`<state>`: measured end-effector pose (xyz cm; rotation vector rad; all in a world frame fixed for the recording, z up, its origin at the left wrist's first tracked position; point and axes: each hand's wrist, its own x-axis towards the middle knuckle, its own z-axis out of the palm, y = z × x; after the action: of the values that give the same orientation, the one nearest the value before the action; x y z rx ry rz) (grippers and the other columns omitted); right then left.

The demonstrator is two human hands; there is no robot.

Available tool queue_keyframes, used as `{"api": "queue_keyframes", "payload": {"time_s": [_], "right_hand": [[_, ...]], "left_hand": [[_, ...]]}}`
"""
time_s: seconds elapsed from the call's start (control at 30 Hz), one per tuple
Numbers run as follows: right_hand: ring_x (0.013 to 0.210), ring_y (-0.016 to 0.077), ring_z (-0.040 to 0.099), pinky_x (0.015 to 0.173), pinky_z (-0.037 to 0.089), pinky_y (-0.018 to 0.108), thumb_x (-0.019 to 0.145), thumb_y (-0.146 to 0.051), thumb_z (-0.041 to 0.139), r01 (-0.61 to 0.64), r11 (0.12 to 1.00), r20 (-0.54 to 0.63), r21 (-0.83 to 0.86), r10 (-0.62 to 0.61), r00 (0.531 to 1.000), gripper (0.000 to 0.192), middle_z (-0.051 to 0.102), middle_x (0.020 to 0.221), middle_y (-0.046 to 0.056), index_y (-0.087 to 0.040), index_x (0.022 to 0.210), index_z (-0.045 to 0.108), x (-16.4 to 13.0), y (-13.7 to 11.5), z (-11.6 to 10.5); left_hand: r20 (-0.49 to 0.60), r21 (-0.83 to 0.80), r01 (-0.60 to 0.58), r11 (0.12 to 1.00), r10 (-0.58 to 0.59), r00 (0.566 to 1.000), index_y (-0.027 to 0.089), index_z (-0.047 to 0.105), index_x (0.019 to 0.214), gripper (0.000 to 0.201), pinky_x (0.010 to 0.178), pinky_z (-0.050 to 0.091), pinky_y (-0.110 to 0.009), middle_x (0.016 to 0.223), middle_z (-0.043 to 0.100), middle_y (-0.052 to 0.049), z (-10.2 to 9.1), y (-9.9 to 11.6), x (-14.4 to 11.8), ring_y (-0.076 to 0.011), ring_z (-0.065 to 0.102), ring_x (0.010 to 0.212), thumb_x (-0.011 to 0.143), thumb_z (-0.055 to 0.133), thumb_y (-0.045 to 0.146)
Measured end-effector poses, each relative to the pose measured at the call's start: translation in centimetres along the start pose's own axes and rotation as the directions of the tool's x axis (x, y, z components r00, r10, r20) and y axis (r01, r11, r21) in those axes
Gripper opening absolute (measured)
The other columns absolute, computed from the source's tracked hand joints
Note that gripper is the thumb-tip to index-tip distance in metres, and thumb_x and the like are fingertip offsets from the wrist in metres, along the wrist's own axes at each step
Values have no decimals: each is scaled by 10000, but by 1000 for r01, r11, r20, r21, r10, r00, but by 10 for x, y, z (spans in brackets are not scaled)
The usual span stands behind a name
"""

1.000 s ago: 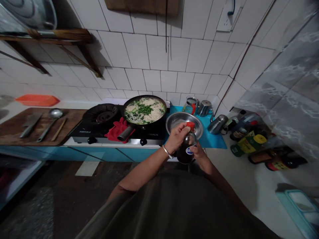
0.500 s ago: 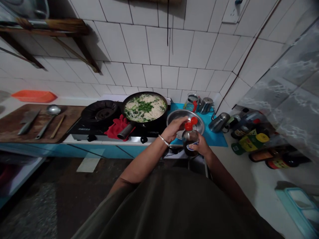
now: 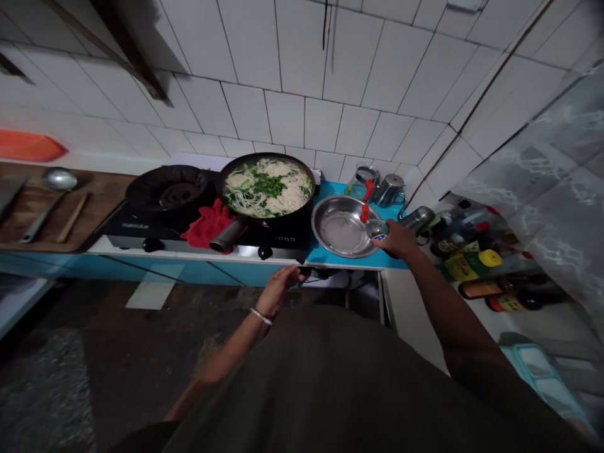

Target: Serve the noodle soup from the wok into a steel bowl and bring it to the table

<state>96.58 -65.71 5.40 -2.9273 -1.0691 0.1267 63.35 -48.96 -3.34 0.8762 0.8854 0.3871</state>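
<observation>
While gripped in right hand (image 3: 399, 239), bottle (image 3: 377, 230) tipped toward bowl (image 3: 340, 226), red cap (image 3: 364, 212) flipped open, neck pointing to 10 o'clock over bowl's right rim. Fingers closed round bottle body; hold looks firm. Left hand (image 3: 279, 288) empty, fingers loosely spread, hanging below counter edge at 7 o'clock from bowl, touching nothing visible. Pan (image 3: 268, 190) of noodles and greens on stove (image 3: 202, 236) at 10 o'clock from bowl; red cloth (image 3: 207, 226) beside pan handle. Kettles (image 3: 392, 189) at 1 o'clock, more bottles (image 3: 472, 264) lying at 3 o'clock.

Judged step: dosing sauce, bottle opened and being carried or tilted for pouring; no liquid stream discernible. Next move likely calls for steady tilt, neck held over intended vessel, cap kept clear of flow.
</observation>
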Motion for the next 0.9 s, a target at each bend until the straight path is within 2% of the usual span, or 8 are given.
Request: {"api": "queue_keyframes", "payload": {"time_s": [0.17, 0.3, 0.47, 0.67, 0.9], "right_hand": [[1203, 389, 696, 952, 519, 413, 826, -656, 754, 31, 993, 43, -114, -27, 999, 809, 733, 1295, 200, -153, 1440, 595, 17, 2, -2], [1168, 384, 709, 928, 520, 417, 804, -675, 755, 34, 990, 67, -140, -25, 997, 797, 744, 1245, 189, -172, 1407, 619, 29, 3, -2], [1135, 386, 715, 902, 519, 429, 810, -671, 739, 60, 978, 89, -198, -43, 995, 757, 755, 1163, 178, -170, 1367, 632, 38, 2, -3], [1137, 390, 700, 892, 517, 430, 815, -676, 743, 77, 969, 103, -236, -54, 993, 790, 741, 1193, 200, -148, 1389, 616, 45, 3, -6], [1130, 389, 703, 879, 513, 423, 825, -673, 746, 88, 959, 89, -271, -66, 994, 744, 747, 1178, 196, -158, 1349, 629, 46, 2, -14]], "left_hand": [[-155, -5, 10, 1000, -10, 988, 163, 731, 872, 492, 959, 530, -363, 829, 755, -80, -44, -21, 1, -226, 700, 869, 613, 835, 567], [-219, -13, 4, 1000, -7, 976, 177, 724, 862, 451, 941, 546, -359, 818, 746, -85, -62, -33, 2, -231, 709, 852, 642, 787, 565], [-215, -8, 11, 1000, -12, 977, 193, 725, 879, 397, 918, 543, -323, 863, 753, -90, -62, -34, 0, -220, 711, 866, 703, 741, 549], [-215, -49, 1, 999, -12, 977, 184, 718, 862, 438, 904, 541, -321, 834, 749, -86, -58, -34, -3, -222, 696, 861, 645, 773, 561], [-231, -69, 11, 998, -27, 973, 176, 705, 884, 483, 921, 543, -320, 845, 749, -91, -61, -37, -3, -218, 701, 869, 613, 785, 567]]}}
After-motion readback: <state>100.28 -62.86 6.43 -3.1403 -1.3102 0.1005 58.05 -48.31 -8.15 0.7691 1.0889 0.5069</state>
